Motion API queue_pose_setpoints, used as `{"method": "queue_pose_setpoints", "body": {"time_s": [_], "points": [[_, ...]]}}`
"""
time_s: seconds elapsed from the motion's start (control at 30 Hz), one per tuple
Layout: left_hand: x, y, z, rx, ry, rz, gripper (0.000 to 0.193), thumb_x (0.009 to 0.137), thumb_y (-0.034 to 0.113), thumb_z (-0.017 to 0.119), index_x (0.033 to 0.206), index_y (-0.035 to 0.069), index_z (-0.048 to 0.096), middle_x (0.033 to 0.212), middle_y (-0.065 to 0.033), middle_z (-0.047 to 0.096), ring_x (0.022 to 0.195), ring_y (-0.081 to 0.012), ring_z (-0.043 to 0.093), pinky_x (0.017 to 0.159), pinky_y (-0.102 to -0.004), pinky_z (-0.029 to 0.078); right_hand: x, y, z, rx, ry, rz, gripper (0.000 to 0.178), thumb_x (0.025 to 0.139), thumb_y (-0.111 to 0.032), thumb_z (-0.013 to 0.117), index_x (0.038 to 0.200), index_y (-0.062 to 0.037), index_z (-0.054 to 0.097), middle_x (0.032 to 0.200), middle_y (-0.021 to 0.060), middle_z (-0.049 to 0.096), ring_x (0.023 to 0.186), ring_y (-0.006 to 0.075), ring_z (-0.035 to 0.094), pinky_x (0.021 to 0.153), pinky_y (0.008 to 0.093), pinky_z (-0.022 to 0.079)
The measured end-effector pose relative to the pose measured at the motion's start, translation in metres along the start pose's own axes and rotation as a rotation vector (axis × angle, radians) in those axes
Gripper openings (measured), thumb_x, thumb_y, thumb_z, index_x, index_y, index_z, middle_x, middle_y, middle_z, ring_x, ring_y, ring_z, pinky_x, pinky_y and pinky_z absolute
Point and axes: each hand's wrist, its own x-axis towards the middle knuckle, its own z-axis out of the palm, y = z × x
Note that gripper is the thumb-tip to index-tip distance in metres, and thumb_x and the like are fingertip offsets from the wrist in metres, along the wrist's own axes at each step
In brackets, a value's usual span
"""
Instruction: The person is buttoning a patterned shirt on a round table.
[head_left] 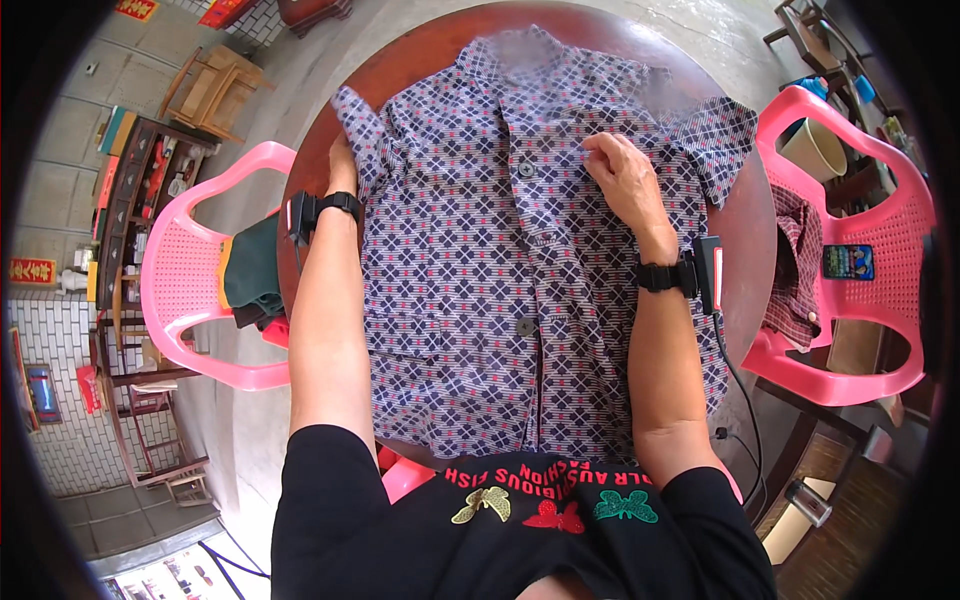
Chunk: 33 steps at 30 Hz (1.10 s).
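A short-sleeved, collared shirt (470, 270) with a dark blue, white and red pattern lies spread front up, its collar at the far side. Dark buttons run down its front, and the placket sits slightly crooked and creased. My left hand (342, 165) is at the shirt's left sleeve, with its fingers hidden behind the cloth. Over the right chest of the shirt is my right hand (622, 180), its fingers loosely bent and apart, holding nothing visible. Both wrists wear black straps with small devices. Beneath the shirt is a round reddish-brown table (738, 270).
A pink plastic chair (180, 270) at the left holds folded dark green cloth (254, 266). Another pink chair (870, 375) at the right bears a checked red garment (793, 265). A black cable (740, 385) hangs by my right arm. Wooden shelves (150, 190) stand farther left.
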Motion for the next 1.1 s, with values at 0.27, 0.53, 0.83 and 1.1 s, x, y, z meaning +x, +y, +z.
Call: {"method": "queue_pose_setpoints", "body": {"time_s": [0.27, 0.53, 0.83, 1.1], "points": [[-0.029, 0.024, 0.073, 1.117, 0.053, 0.352, 0.033, 0.075, 0.025, 0.066, 0.103, 0.009, 0.066, 0.096, -0.0145, 0.068, 0.094, -0.0306, 0.064, 0.082, -0.0390, 0.048, -0.004, 0.007, -0.002, -0.047, 0.001, 0.019, 0.012, 0.086, -0.010, 0.057, 0.096, -0.0051, 0.061, 0.088, 0.0122, 0.060, 0.078, 0.0309, 0.061, 0.071, 0.0390, 0.049], [-0.004, 0.028, 0.011, 0.853, 0.259, 0.295, 0.021, 0.075, 0.020, 0.072, 0.092, 0.008, 0.068, 0.088, -0.0107, 0.070, 0.084, -0.0238, 0.066, 0.077, -0.0356, 0.050, -0.001, 0.002, -0.001, -0.024, 0.000, 0.000, 0.013, 0.086, -0.010, 0.056, 0.098, -0.0055, 0.061, 0.090, 0.0123, 0.061, 0.081, 0.0313, 0.061, 0.073, 0.0396, 0.049], [-0.033, 0.056, -0.054, 0.794, 0.188, -0.052, 0.012, 0.083, 0.015, 0.064, 0.094, 0.011, 0.061, 0.071, 0.0018, 0.058, 0.053, -0.0081, 0.052, 0.041, -0.0235, 0.039, 0.000, 0.005, -0.001, 0.008, -0.021, -0.009, 0.014, 0.085, -0.009, 0.058, 0.098, -0.0042, 0.062, 0.092, 0.0124, 0.062, 0.082, 0.0299, 0.061, 0.073, 0.0376, 0.049], [-0.044, 0.022, -0.033, 0.712, 0.054, 0.074, 0.027, 0.080, 0.025, 0.071, 0.097, 0.005, 0.066, 0.084, -0.0022, 0.064, 0.072, -0.0105, 0.057, 0.062, -0.0294, 0.046, 0.000, 0.002, 0.002, 0.042, -0.039, -0.018, 0.016, 0.083, -0.008, 0.060, 0.098, -0.0036, 0.062, 0.091, 0.0118, 0.061, 0.081, 0.0275, 0.062, 0.072, 0.0355, 0.050]]}}
